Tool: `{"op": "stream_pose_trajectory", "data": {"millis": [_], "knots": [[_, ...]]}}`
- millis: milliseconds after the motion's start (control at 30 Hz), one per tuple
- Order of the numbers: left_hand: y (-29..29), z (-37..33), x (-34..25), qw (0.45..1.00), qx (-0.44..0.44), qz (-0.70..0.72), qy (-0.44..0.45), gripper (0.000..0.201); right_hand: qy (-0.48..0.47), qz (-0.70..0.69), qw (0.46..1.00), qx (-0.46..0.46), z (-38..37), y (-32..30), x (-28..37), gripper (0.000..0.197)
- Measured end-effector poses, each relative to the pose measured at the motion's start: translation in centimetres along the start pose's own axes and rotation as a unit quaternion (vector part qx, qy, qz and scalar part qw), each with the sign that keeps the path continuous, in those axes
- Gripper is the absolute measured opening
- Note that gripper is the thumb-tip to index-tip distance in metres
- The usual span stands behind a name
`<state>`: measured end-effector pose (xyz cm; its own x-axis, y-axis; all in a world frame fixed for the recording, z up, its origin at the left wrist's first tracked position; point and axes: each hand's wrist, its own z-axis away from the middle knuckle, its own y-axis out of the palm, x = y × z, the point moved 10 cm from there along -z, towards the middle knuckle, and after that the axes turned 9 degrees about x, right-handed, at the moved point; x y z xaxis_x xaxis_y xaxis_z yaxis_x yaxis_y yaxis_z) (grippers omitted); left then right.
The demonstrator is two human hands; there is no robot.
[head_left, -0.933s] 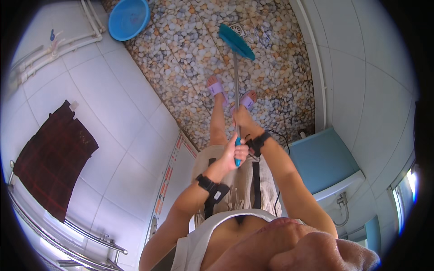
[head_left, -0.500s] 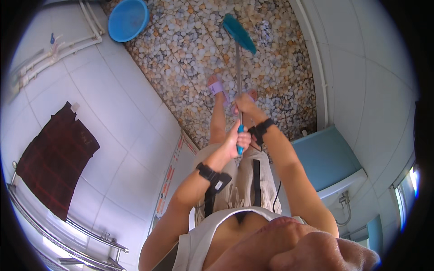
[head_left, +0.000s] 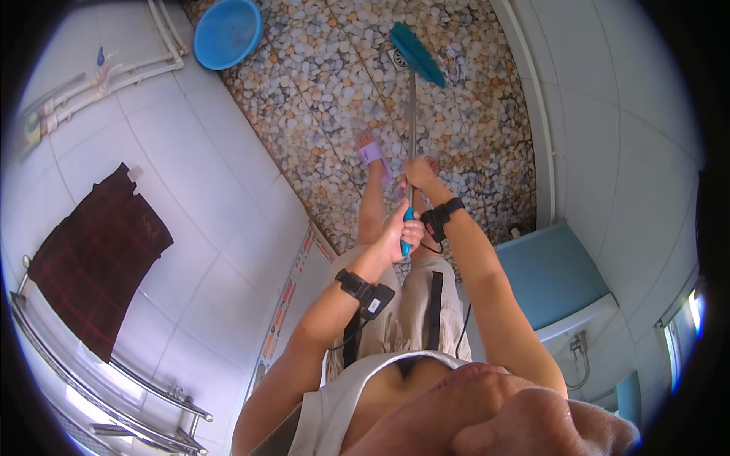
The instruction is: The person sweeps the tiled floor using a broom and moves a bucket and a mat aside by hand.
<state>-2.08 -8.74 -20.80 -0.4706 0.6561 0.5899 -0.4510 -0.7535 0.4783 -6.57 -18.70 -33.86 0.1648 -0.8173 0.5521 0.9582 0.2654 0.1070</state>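
Note:
Both hands are wrapped round one broom (head_left: 412, 125) with a thin grey pole. My left hand (head_left: 401, 232) is closed on its blue grip, in front of my thighs. Farther along the pole, my right hand (head_left: 420, 175) is closed round the grey shaft. The teal broom head (head_left: 418, 55) rests tilted on the pebble-patterned floor (head_left: 327, 99), beside a round drain (head_left: 398, 59). Just right of the head lies a small pale patch (head_left: 455, 67) that I cannot make out.
A blue basin (head_left: 228, 34) stands by the left wall at the far side. My feet are in lilac slippers (head_left: 371, 151). White pipes (head_left: 114, 90) and a dark checked cloth (head_left: 103, 262) are on the left; a blue-topped white fixture (head_left: 551, 277) is at the right.
The broom head has shifted slightly on the floor, uncovering the drain beside it. The whole view has moved a little. Both hands keep their hold on the broom.

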Motion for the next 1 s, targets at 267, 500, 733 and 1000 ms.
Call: {"op": "stream_pose_trajectory", "data": {"millis": [267,500,733,1000], "knots": [[-1.9,3.8,3.5,0.999,-0.028,-0.001,-0.028,0.038,-0.015,-0.042,0.999,-0.018,2.6,3.1,-2.5,0.035],[1.0,2.9,1.1,0.991,-0.061,-0.121,-0.006,0.040,-0.015,-0.196,0.980,-0.022,2.2,-0.3,1.3,0.025],[-1.4,10.0,7.4,0.930,-0.164,-0.315,-0.099,0.035,0.051,-0.473,0.876,-0.079,15.2,4.5,-1.6,0.011],[0.5,3.6,2.1,0.991,-0.064,-0.040,-0.109,0.018,0.071,-0.557,0.819,-0.118,9.0,3.1,-7.6,0.017]]}}
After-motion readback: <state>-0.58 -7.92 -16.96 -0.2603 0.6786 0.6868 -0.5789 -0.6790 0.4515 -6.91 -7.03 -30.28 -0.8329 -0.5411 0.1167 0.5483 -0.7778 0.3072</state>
